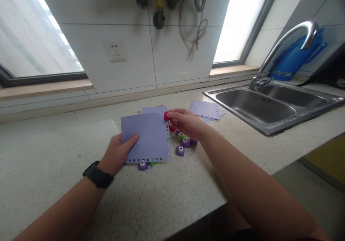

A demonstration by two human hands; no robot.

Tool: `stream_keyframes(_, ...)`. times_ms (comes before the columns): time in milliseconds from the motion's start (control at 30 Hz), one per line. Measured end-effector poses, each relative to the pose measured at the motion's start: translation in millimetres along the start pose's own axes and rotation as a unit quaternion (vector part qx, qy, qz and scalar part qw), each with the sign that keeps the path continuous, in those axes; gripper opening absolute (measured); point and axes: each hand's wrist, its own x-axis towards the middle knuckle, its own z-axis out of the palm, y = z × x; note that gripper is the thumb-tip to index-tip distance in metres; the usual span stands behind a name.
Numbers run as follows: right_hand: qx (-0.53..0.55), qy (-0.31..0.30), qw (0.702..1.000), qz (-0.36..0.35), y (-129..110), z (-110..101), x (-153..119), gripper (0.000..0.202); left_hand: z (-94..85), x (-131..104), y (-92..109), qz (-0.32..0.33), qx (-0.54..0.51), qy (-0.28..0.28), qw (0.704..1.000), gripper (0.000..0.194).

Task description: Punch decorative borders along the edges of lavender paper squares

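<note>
A sheet of purple paper [147,137] is gripped at its left edge by my left hand [120,149], thumb on top. Small shaped holes run along the sheet's bottom and right edges. My right hand [185,122] pinches a red craft punch [167,116] at the sheet's upper right corner. Under and beside the paper lie several more small punches, among them a purple punch [180,151] and a green punch [181,136]. Another purple punch [143,166] shows below the sheet's bottom edge. Behind the held sheet, more purple paper [155,109] lies on the counter.
Punched purple sheets [205,109] lie to the right on the speckled counter [67,144]. Farther right is a steel double sink [253,102] with a curved faucet [283,41]. A blue pitcher [293,58] stands behind it. Paper bits are scattered near the punches.
</note>
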Motion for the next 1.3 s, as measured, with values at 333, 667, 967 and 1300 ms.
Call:
stream_keyframes(333, -0.011, -0.01, 1.0, 0.019, -0.3, 0.4, -0.8, 0.026, -0.2, 1.1, -1.6, -0.011, -0.014, -0.001, 1.0, 0.048)
stream_keyframes(667, -0.024, 0.009, 1.0, 0.008, -0.3, -0.8, -0.5, 0.022, 0.4, -0.5, 0.0, -0.008, -0.007, 0.008, 1.0, 0.051)
stream_keyframes(967, -0.03, 0.004, 1.0, 0.008, -0.7, -2.3, -0.5, 0.02, 0.2, 0.0, -1.1, 0.005, -0.011, 0.006, 1.0, 0.049)
stream_keyframes(1300, -0.038, 0.002, 0.999, 0.005, -2.1, -0.5, -0.8, 0.021, 0.4, -0.6, -0.7, 0.004, -0.006, 0.008, 1.0, 0.05)
